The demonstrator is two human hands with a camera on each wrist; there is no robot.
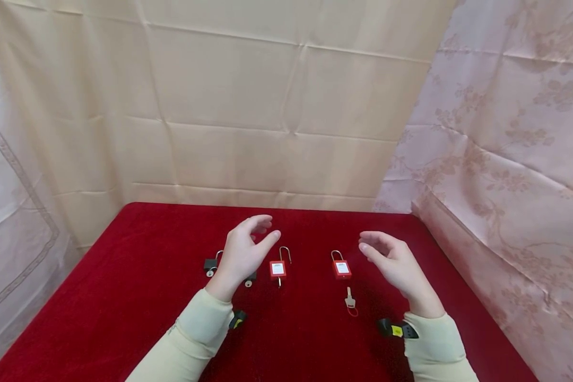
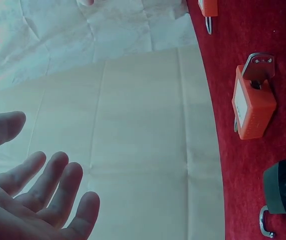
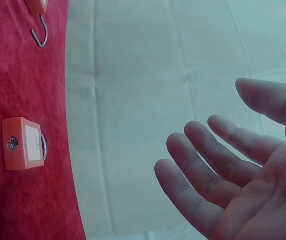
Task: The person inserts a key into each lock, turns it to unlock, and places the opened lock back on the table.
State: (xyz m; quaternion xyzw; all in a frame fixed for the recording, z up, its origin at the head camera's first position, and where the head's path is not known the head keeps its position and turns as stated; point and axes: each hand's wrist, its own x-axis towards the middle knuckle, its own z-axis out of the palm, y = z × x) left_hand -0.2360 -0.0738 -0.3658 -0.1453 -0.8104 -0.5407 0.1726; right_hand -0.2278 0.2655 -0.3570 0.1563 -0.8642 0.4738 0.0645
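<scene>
My left hand [image 1: 241, 257] hovers over the left half of the table, fingers relaxed and holding nothing. Right of it lies a red padlock [image 1: 277, 269] with its shackle swung open; a key [image 2: 259, 67] stands in it. Two black padlocks lie near that hand, one [image 1: 210, 265] to its left and one [image 1: 252, 277] partly hidden behind the wrist, each with a key. My right hand [image 1: 401, 265] is likewise raised, loosely bent and empty. To its left sits another red padlock [image 1: 342, 269], shackle closed, keyhole bare. Below this lock lies a key [image 1: 350, 298] on a red ring.
A dark red cloth [image 1: 305, 345] covers the table. Beige fabric [image 1: 267, 106] hangs behind it, with flowered fabric [image 1: 515, 159] along the right side and white fabric [image 1: 14, 212] at the left. Both wrists wear black straps.
</scene>
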